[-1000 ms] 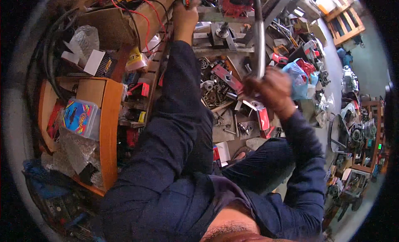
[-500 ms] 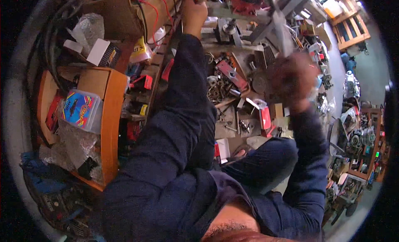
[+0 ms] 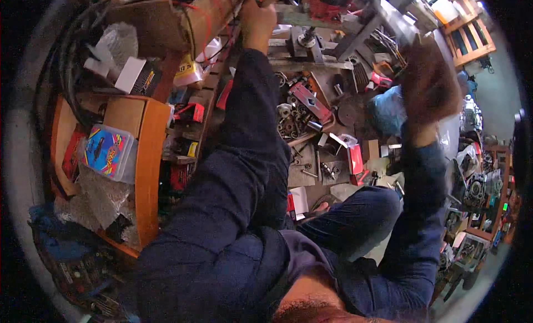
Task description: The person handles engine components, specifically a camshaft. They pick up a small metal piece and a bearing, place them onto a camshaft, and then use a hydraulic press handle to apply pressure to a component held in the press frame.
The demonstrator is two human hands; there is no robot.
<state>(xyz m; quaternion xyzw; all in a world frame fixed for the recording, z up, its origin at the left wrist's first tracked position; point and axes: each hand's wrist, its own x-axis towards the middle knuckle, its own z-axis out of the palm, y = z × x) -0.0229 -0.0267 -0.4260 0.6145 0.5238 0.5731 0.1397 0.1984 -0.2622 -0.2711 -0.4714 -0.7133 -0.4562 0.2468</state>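
Note:
My left hand [image 3: 259,24] is at the top edge, left of a steel frame [image 3: 300,15]. Its fingers are closed around something partly green that the picture edge cuts off. On the far right, my right hand [image 3: 432,81] is smeared by motion. It is wrapped round a pale metal bar [image 3: 397,19], also blurred, which slants up and left toward the frame. A red metal body [image 3: 331,4] sits in the frame's upper part. Below it, a shaft with a round collar [image 3: 306,39] stands on the frame's lower crossbars.
Loose metal parts [image 3: 294,115] and a red bracket [image 3: 310,101] lie below the frame. A blue plastic bag [image 3: 387,109] is near my right wrist. On the left stand an orange-brown drawer [image 3: 151,173] with a clear plastic case [image 3: 111,151] and a cardboard box [image 3: 150,26].
My right hand has swung right and slightly upward with the metal bar, uncovering the blue bag. My left hand has stayed in nearly the same place.

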